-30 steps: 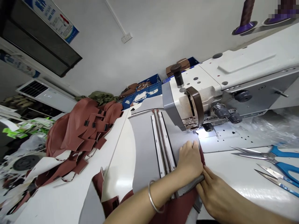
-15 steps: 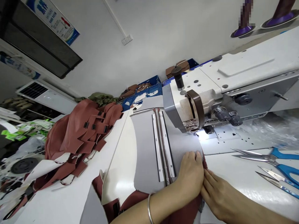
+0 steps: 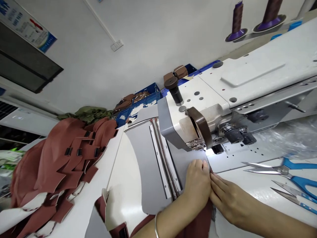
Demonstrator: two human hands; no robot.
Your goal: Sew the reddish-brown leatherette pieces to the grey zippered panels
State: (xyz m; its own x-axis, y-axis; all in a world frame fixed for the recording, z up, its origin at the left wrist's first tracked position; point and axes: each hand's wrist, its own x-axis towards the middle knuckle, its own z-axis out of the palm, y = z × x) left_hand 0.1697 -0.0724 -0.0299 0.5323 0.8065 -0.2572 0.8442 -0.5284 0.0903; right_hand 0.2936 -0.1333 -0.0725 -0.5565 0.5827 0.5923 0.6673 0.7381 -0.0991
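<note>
Both bare hands meet at the near side of the white metal sewing machine (image 3: 237, 89), just below its lit needle area. Left hand (image 3: 198, 181), with a thin silver bangle (image 3: 156, 226) on its wrist, lies over a flat light-grey panel (image 3: 146, 165), fingers bent down close to its right edge; whether it grips or only presses, I cannot tell. Right hand (image 3: 228, 198) touches that same edge with its fingertips, beside the left; its thumb is hidden, so a pinch cannot be confirmed. From the machine's left flank the panel runs toward the person, bearing two narrow white strips (image 3: 159, 162) along a brown seam. Dark-red leather-like material (image 3: 198, 224) shows underneath, nearest the person.

Well left of the machine sits a heap of dark-red leather-like pieces (image 3: 61, 148) with black tabs; behind its left end stand blue plastic crates (image 3: 157, 96). Near the machine's front right lie blue-handled steel scissors (image 3: 284, 170) and smaller pointed steel snips (image 3: 288, 191). Two brown thread spools (image 3: 238, 18) with purple bases stand behind it.
</note>
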